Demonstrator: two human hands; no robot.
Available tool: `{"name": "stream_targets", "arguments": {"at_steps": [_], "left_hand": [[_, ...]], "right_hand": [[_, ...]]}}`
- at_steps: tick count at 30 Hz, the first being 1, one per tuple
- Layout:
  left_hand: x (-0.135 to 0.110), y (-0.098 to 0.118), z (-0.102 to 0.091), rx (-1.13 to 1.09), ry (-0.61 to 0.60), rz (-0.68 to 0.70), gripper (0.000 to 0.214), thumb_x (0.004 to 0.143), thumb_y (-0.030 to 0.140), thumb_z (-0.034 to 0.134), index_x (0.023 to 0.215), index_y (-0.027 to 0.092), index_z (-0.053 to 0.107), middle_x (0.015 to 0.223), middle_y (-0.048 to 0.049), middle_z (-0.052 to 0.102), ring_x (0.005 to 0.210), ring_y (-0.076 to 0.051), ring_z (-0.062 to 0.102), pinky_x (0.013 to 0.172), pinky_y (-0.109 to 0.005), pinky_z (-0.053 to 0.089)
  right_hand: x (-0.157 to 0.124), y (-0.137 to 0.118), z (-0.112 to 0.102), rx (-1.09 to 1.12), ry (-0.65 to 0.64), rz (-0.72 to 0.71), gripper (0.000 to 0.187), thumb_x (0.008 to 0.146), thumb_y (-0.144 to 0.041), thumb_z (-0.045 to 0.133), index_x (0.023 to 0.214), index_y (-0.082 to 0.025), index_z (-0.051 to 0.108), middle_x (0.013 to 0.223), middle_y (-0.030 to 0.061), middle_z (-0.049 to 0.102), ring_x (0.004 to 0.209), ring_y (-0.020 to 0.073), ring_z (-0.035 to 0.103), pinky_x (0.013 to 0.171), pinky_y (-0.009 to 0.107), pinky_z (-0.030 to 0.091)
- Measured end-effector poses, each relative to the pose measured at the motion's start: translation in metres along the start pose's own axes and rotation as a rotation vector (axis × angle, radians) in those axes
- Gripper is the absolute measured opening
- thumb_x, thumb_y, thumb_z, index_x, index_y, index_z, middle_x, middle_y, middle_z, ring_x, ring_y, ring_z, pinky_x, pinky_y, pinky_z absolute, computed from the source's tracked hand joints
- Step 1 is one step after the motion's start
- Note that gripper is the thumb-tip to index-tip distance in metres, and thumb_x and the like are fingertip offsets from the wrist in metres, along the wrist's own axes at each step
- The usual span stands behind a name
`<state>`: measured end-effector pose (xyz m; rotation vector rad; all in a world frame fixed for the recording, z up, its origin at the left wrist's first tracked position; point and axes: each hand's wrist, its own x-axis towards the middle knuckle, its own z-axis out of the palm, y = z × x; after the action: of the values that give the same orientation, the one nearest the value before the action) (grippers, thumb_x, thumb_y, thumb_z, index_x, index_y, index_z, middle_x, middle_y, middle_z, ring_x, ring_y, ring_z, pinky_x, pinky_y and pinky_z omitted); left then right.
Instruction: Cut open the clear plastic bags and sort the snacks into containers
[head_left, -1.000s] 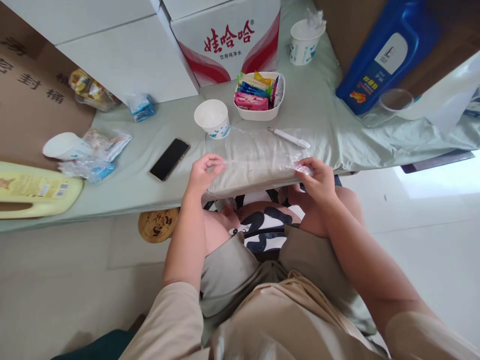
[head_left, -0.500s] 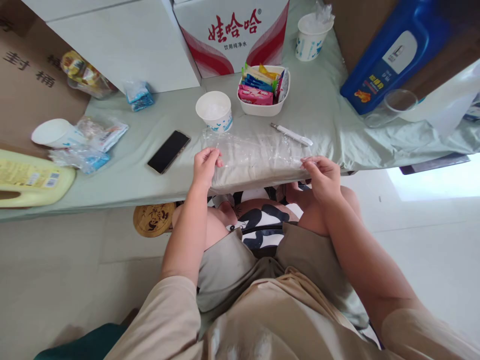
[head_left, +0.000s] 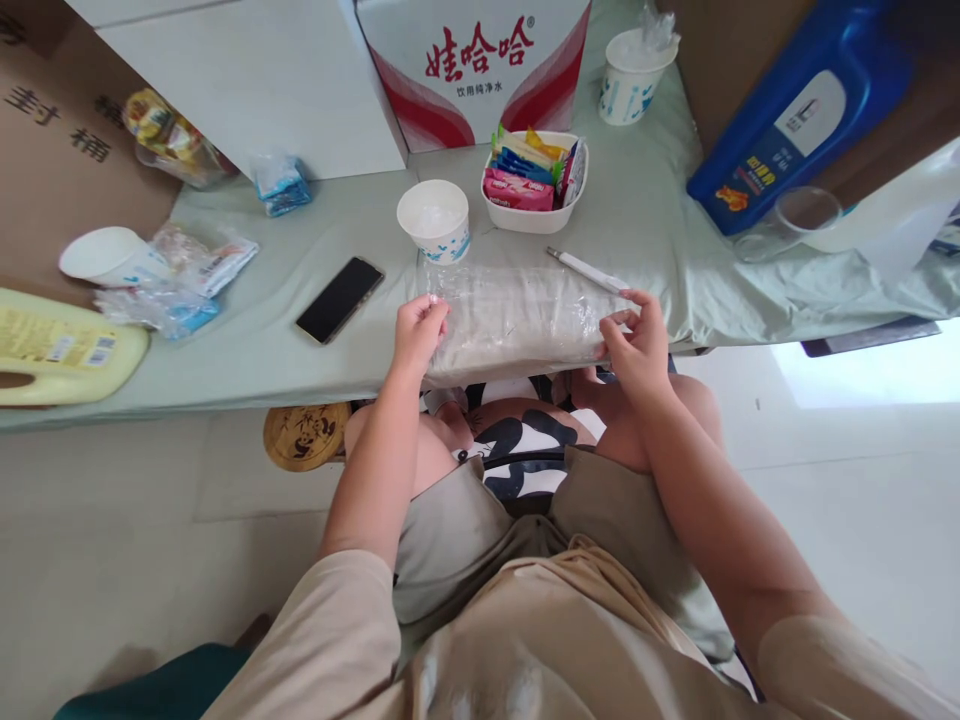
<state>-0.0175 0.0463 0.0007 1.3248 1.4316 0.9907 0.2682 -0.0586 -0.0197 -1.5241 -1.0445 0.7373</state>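
A sheet of clear plastic film (head_left: 517, 315) is stretched flat over the pale green cloth at the table's near edge. My left hand (head_left: 418, 332) pinches its left end with closed fingers. My right hand (head_left: 631, 340) pinches the right end the same way. A white paper cup (head_left: 434, 220) stands just beyond the film. A white pen-like tool (head_left: 589, 270) lies close to my right fingers. A black phone (head_left: 340, 299) rests to the left of my left hand.
A white tray of snack packets (head_left: 534, 185) sits behind the cup, with a red-and-white carton (head_left: 476, 65) and another cup (head_left: 630, 75) further back. A blue jug (head_left: 795, 110) and glass (head_left: 795, 215) are right. A yellow bottle (head_left: 67, 350), cup and wrappers lie left.
Both hands have moved forward onto the table with the film, laying it flatter on the cloth. The view has shifted slightly.
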Motion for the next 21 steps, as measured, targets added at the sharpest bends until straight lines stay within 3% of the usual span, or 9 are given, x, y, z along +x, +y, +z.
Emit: {"name": "stream_targets", "arguments": {"at_steps": [4, 10, 12, 14, 17, 21], "left_hand": [[-0.003, 0.001, -0.004, 0.136, 0.022, 0.02, 0.025, 0.085, 0.032, 0.055, 0.062, 0.021, 0.058, 0.043, 0.0047, 0.038, 0.041, -0.009, 0.032, 0.044, -0.026, 0.024], [-0.01, 0.004, -0.006, 0.626, 0.073, 0.142, 0.037, 0.078, 0.027, 0.063, 0.048, 0.022, 0.041, 0.047, 0.0014, 0.037, 0.053, -0.015, 0.04, 0.056, -0.031, 0.028], [-0.01, 0.001, -0.004, 0.659, 0.08, 0.156, 0.027, 0.077, 0.027, 0.066, 0.056, 0.023, 0.05, 0.055, -0.0002, 0.048, 0.062, -0.018, 0.049, 0.063, -0.032, 0.037], [-0.007, -0.005, 0.0, 0.642, 0.096, 0.219, 0.011, 0.076, 0.027, 0.071, 0.074, 0.024, 0.061, 0.076, -0.0048, 0.063, 0.081, -0.024, 0.059, 0.078, -0.037, 0.047], [-0.001, -0.016, 0.007, 0.628, 0.079, 0.321, 0.029, 0.073, 0.026, 0.076, 0.101, 0.025, 0.066, 0.107, -0.011, 0.07, 0.107, -0.032, 0.06, 0.097, -0.049, 0.047], [0.002, -0.021, 0.016, 0.619, -0.009, 0.358, 0.042, 0.076, 0.013, 0.07, 0.116, 0.026, 0.065, 0.107, -0.0102, 0.072, 0.11, -0.031, 0.061, 0.101, -0.049, 0.047]], "right_hand": [[-0.001, 0.001, -0.003, -0.124, 0.049, 0.018, 0.037, 0.082, -0.028, 0.059, 0.118, -0.028, 0.049, 0.082, -0.0049, 0.058, 0.045, 0.0108, 0.051, 0.047, 0.03, 0.045], [0.0, 0.01, -0.009, -0.454, 0.123, -0.035, 0.046, 0.074, -0.028, 0.062, 0.119, -0.026, 0.051, 0.089, -0.0001, 0.062, 0.061, 0.0159, 0.054, 0.074, 0.044, 0.054], [-0.002, 0.013, -0.01, -0.554, 0.151, -0.078, 0.054, 0.072, -0.029, 0.064, 0.124, -0.026, 0.052, 0.101, 0.0058, 0.062, 0.075, 0.0213, 0.059, 0.08, 0.049, 0.054], [-0.005, 0.015, -0.011, -0.624, 0.182, -0.154, 0.058, 0.072, -0.03, 0.065, 0.129, -0.027, 0.052, 0.115, 0.0114, 0.057, 0.089, 0.0261, 0.06, 0.084, 0.052, 0.053], [-0.009, 0.019, -0.012, -0.685, 0.178, -0.291, 0.059, 0.074, -0.03, 0.065, 0.132, -0.028, 0.053, 0.125, 0.0142, 0.049, 0.105, 0.0313, 0.058, 0.092, 0.057, 0.051], [-0.012, 0.02, -0.018, -0.747, 0.136, -0.34, 0.062, 0.074, -0.028, 0.064, 0.136, -0.028, 0.052, 0.124, 0.0148, 0.048, 0.121, 0.0377, 0.053, 0.101, 0.065, 0.045]]}}
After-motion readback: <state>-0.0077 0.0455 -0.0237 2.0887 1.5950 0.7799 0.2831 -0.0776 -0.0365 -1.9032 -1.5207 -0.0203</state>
